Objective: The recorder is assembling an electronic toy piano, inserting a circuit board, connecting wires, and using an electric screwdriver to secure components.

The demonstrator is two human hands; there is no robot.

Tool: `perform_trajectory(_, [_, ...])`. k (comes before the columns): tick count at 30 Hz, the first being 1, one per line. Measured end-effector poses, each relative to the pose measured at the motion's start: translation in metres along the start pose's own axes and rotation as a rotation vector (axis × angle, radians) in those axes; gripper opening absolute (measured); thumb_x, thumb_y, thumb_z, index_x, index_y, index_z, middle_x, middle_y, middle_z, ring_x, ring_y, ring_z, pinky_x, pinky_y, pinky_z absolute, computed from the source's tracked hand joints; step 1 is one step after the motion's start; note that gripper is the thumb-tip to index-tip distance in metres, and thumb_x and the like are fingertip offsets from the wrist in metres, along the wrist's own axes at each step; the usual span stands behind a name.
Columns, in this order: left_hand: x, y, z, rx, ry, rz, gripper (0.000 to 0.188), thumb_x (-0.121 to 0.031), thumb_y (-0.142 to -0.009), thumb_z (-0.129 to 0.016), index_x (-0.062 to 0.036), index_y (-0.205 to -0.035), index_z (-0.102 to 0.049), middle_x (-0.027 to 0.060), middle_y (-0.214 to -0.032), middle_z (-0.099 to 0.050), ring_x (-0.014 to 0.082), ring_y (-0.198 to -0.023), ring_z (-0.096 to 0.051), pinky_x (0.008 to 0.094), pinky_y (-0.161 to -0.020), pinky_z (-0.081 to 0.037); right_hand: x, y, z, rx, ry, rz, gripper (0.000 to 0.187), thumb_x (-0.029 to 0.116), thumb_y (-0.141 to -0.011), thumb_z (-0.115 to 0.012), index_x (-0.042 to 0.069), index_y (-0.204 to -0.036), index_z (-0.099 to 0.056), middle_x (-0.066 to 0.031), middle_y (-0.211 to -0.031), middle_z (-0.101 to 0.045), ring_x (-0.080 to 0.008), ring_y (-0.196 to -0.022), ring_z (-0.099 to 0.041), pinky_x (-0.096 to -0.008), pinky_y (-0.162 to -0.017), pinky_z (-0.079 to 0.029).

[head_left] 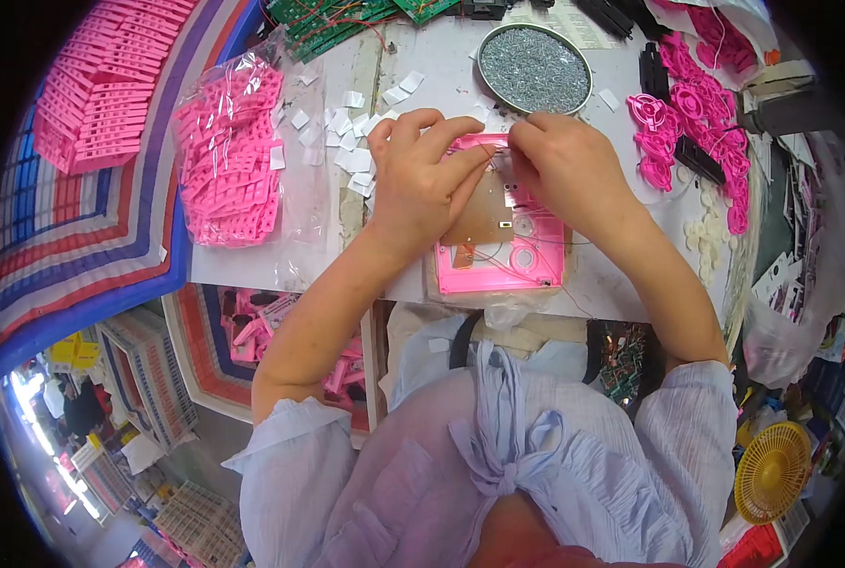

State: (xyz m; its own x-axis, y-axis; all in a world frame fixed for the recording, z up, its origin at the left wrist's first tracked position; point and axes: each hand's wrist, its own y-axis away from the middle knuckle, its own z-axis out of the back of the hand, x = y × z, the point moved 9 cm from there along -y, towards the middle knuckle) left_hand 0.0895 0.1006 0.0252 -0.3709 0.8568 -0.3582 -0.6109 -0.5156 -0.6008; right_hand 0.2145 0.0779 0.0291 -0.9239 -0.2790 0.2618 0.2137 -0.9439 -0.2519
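A pink plastic housing lies on the worktable in front of me, with a brown circuit board over part of it. Thin wires run across the housing's near part. At its far edge, the thumb and index finger of my left hand close around the pink rim, beside a thin wire. My right hand bends over the far right corner with its fingers pressed together. What those right fingertips pinch is hidden behind the hand.
A round tin of small screws stands beyond my hands. White pads lie scattered to the left, near a clear bag of pink parts. Pink pieces pile up at right. Green circuit boards lie at the back.
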Motion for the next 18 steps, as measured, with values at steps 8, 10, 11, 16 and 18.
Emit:
perform_trajectory(8, [-0.005, 0.000, -0.013, 0.441, 0.474, -0.078, 0.007, -0.010, -0.080, -0.062, -0.0112, -0.085, -0.067, 0.0034, -0.088, -0.069, 0.0219, -0.083, -0.062, 0.0442, -0.096, -0.033, -0.008, 0.007, -0.001, 0.012, -0.069, -0.040, 0.011, 0.013, -0.082, -0.068, 0.004, -0.085, -0.062, -0.0118, -0.082, -0.062, -0.0338, -0.080, -0.065, -0.0449, -0.068, -0.053])
perform_trajectory(10, [-0.001, 0.001, -0.005, 0.431, 0.374, -0.009, 0.011, -0.012, -0.079, -0.065, -0.0107, -0.090, -0.067, 0.0032, -0.082, -0.067, 0.0217, -0.078, -0.062, 0.0435, -0.095, -0.034, -0.010, 0.008, 0.001, -0.017, -0.146, -0.048, 0.011, 0.013, -0.083, -0.067, 0.004, -0.086, -0.062, -0.0120, -0.082, -0.063, -0.0335, -0.078, -0.065, -0.0450, -0.067, -0.053])
perform_trajectory(11, [0.000, 0.001, -0.003, 0.426, 0.324, 0.024, 0.013, -0.013, -0.079, -0.067, -0.0104, -0.092, -0.067, 0.0031, -0.080, -0.066, 0.0216, -0.076, -0.062, 0.0432, -0.094, -0.034, -0.011, 0.009, 0.002, -0.032, -0.184, -0.052, 0.011, 0.014, -0.083, -0.067, 0.004, -0.086, -0.062, -0.0121, -0.081, -0.063, -0.0334, -0.078, -0.065, -0.0450, -0.067, -0.053])
perform_trajectory(16, [-0.015, -0.020, 0.006, 0.093, 0.007, 0.038, 0.028, -0.019, -0.079, -0.074, -0.0092, -0.103, -0.065, 0.0015, -0.077, -0.065, 0.0213, -0.080, -0.062, 0.0432, -0.088, -0.036, -0.019, 0.009, 0.005, -0.010, -0.330, -0.136, 0.012, 0.013, -0.084, -0.066, 0.002, -0.089, -0.066, -0.0131, -0.082, -0.066, -0.0333, -0.074, -0.066, -0.0435, -0.066, -0.053])
perform_trajectory(18, [-0.018, -0.027, 0.000, 0.050, -0.036, 0.033, 0.029, -0.021, -0.079, -0.075, -0.0096, -0.104, -0.066, 0.0010, -0.077, -0.065, 0.0214, -0.080, -0.061, 0.0428, -0.086, -0.037, -0.019, 0.009, 0.006, -0.010, -0.367, -0.143, 0.012, 0.013, -0.084, -0.066, 0.002, -0.089, -0.066, -0.0136, -0.083, -0.067, -0.0331, -0.074, -0.067, -0.0427, -0.067, -0.053])
